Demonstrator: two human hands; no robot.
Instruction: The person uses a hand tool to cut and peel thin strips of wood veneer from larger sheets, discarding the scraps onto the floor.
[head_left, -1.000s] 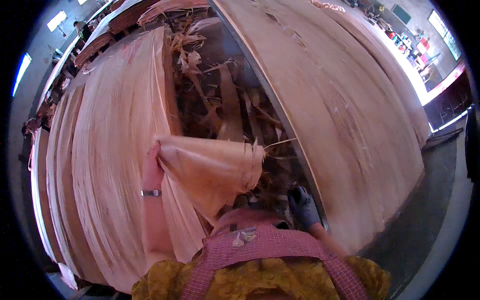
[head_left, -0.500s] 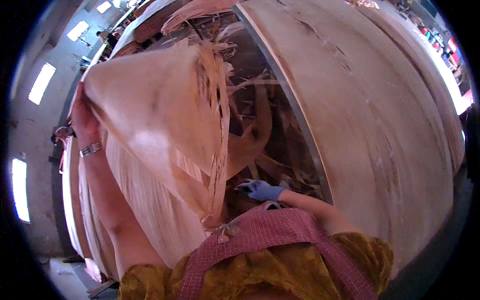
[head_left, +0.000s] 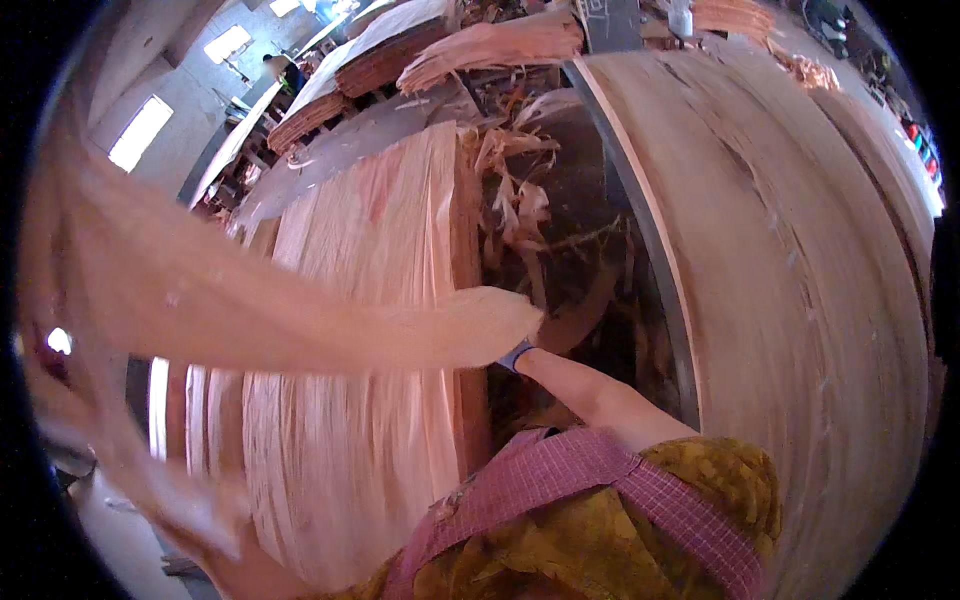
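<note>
Sheet: long, thin, pale-tan wood-veneer sheet (head_left: 350, 330), up off & crossing above the pile; L part blurred, R end just past pile's R edge.
R hand: blue-gloved R hand (head_left: 513, 355) at sheet's R end, nr its lower edge; fingers hidden, can't tell if gripping or loose.
L hand: lost in blur / behind veneer, can't tell state; bare L forearm (head_left: 262, 573) comes in low L, blurred.
Pile: broad, pinkish-tan, layered veneer pile (head_left: 360, 460) under sheet, long R edge ragged.
Gap: dark strip of floor btwn pile's R edge & table's L edge, w/ curled, torn tan veneer scraps (head_left: 520, 205).
Table: dark-edged table (head_left: 674, 325) on R, bearing wide, flat, brown-streaked tan wood panel (head_left: 800, 290) along its L edge.
Far end: reddish-tan veneer stack (head_left: 490, 48) beyond pile's far R corner.
B/g: person (head_left: 288, 75) far L, nr stacks; details too small.
Clothes: pink-checked apron (head_left: 535, 475), mustard-brown patterned sleeve (head_left: 725, 480) on R arm.
</note>
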